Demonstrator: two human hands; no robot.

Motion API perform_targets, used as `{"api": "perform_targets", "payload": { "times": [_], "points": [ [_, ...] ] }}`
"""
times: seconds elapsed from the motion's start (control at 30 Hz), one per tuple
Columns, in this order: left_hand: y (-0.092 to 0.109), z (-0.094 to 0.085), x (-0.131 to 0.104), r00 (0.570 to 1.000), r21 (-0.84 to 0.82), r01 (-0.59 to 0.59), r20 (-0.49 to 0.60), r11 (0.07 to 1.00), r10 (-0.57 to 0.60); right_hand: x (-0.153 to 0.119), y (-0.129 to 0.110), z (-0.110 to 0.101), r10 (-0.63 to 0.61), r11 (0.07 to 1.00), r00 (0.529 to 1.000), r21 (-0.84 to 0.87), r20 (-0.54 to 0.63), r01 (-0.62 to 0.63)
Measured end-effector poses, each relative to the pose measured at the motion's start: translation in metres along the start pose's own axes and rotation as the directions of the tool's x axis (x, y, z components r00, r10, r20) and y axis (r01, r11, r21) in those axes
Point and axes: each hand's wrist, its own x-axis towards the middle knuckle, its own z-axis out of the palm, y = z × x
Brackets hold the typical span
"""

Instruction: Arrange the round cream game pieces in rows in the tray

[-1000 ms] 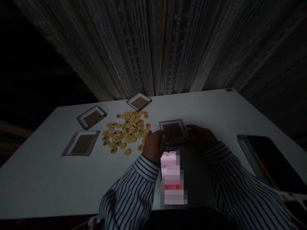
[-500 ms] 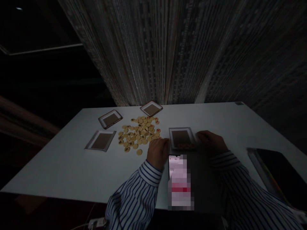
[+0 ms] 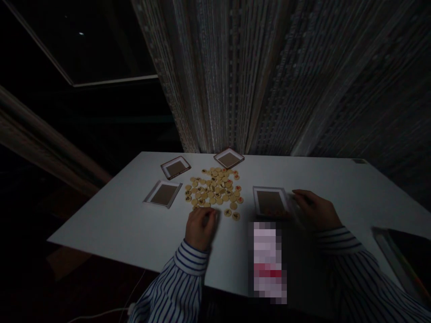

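My left hand, fingers curled, rests low at the front edge of a heap of round wooden Chinese chess pieces. Whether a piece sits in its fingers is hidden. Some pieces show black or red characters; others look blank. Two pieces lie just right of that hand. Close to the right side of a shallow clear-edged tray is my right hand, its fingers stretched toward the rim and apart, nothing visible in them. Dim round pieces line the near inside of this tray.
Three similar shallow trays stand left of and behind the heap: one pale-rimmed, two dark-rimmed. A phone, blurred out, lies before me. A dark flat object is at right. A curtain hangs behind the white table.
My left hand has moved left, away from the right-hand tray to the front of the heap. My right hand's fingers have loosened beside the tray. The view has shifted left.
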Motion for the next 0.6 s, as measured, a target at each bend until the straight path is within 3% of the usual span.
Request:
{"api": "perform_targets", "payload": {
  "times": [0.27,0.37,0.47,0.6],
  "points": [
    [-0.034,-0.019,0.009,0.991,0.039,0.097,-0.101,0.995,-0.093,0.002,-0.036,0.005,-0.213,0.975,0.965,-0.023,0.154,0.219],
    [-0.042,-0.019,0.019,0.992,0.08,0.092,-0.096,0.993,-0.084,0.006,-0.055,0.013,-0.3,0.943,0.906,-0.048,0.299,0.329],
    [-0.047,-0.016,0.03,0.997,0.131,0.07,-0.053,0.989,-0.063,0.011,-0.075,0.026,-0.29,0.904,0.853,-0.168,0.433,0.393],
    [-0.055,-0.007,0.034,1.0,0.168,0.01,0.009,0.986,-0.012,0.016,-0.094,0.044,-0.313,0.842,0.766,-0.209,0.562,0.497]
  ]
}}
